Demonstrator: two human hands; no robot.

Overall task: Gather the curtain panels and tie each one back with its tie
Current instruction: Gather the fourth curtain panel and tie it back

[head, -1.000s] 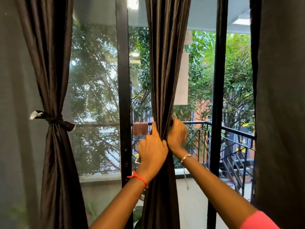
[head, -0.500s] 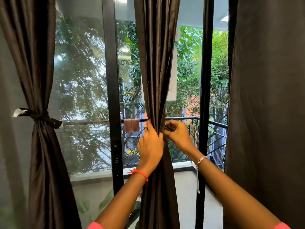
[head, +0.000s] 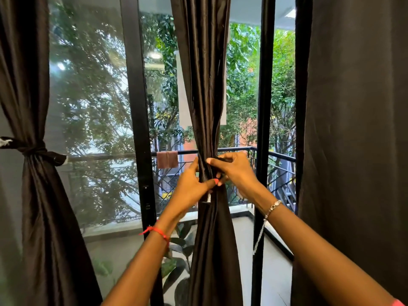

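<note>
Strong daylight comes in from outside through the tall black-framed glass window (head: 92, 120), so the dark brown satin middle curtain panel (head: 205, 85) is backlit with sheen on its folds. The wide dark right-side curtain (head: 353, 129) goes near black and loses detail. Round ceiling-lamp reflections (head: 155, 55) glare on the hazy left pane, the upper left is motion-blurred, uprights bow toward the edges, and the left hand (head: 192, 186) and right hand (head: 238, 173) are sharp.
</note>
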